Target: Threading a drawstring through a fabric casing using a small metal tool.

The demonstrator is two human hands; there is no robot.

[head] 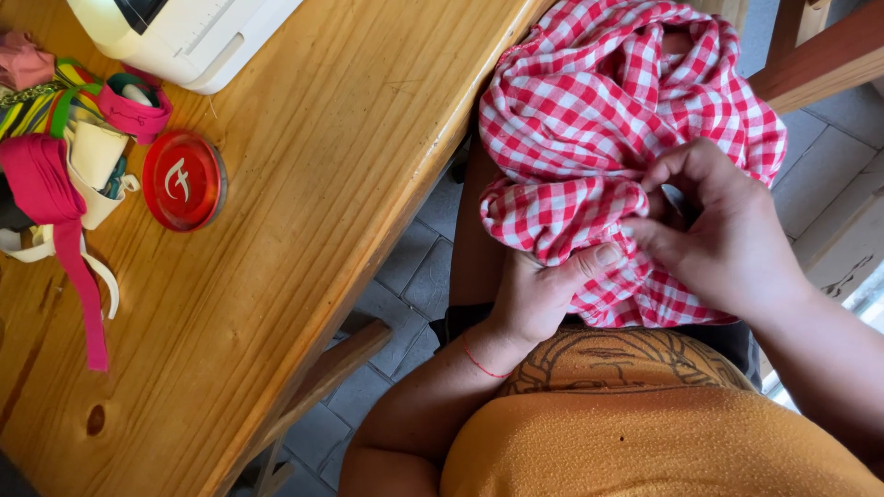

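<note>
A bunched red-and-white checked cloth (599, 101) lies in my lap, right of the wooden table. My left hand (539, 294) grips the cloth's lower fold from beneath, thumb pressed on top. My right hand (718, 230) pinches the same fold from the right, fingertips close to my left thumb. A thin red string circles my left wrist. I wear an orange top.
The wooden table (304, 202) fills the left. On it stand a white sewing machine (175, 32) at the top, a round red tin lid (183, 179), and a heap of pink, cream and striped fabric tapes (60, 175). Grey floor tiles and wooden chair parts lie below.
</note>
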